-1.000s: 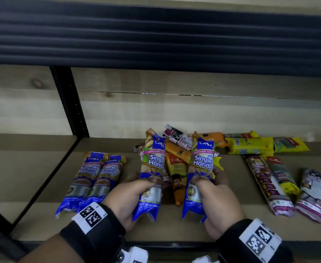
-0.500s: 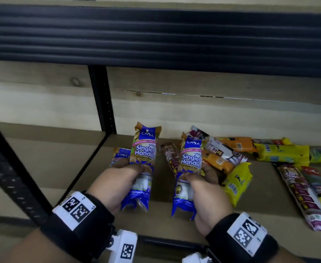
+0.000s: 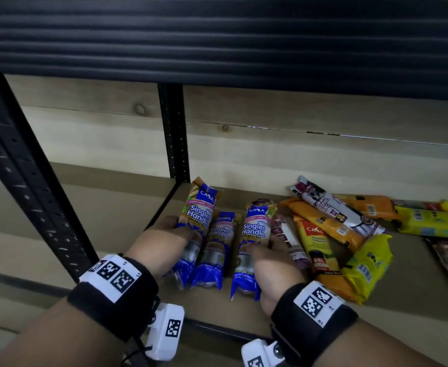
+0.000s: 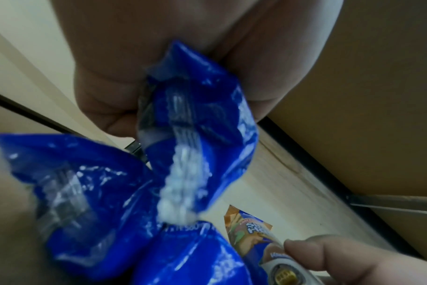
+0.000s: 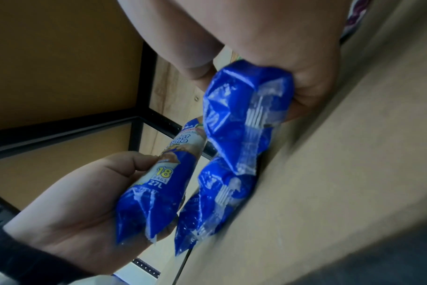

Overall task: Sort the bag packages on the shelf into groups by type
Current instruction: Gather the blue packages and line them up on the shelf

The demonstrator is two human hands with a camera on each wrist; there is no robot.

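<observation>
Two blue "Singlet Handle" garbage-bag packages are in my hands at the left end of the shelf (image 3: 244, 311). My left hand (image 3: 164, 242) grips one blue package (image 3: 199, 215) around its middle, its top tilted up toward the back. My right hand (image 3: 270, 263) grips the second blue package (image 3: 254, 229), low over the board. Between them a third blue package (image 3: 218, 247) lies flat on the shelf. The right wrist view shows my right hand's package (image 5: 246, 115), the left-hand package (image 5: 163, 183) and the lying package (image 5: 215, 202). In the left wrist view the gripped blue end (image 4: 195, 135) fills the middle.
To the right lies a mixed pile: orange packages (image 3: 320, 247), a yellow package (image 3: 368, 263), a white drawstring package (image 3: 334, 207), more yellow ones (image 3: 429, 221). A black upright (image 3: 173, 133) stands at the back left corner, another post (image 3: 26, 168) in front, and a dark shelf overhead.
Both hands have carried their blue packages left, away from the mixed pile, to beside the blue ones lying at the shelf's left end. The head view has swung left.
</observation>
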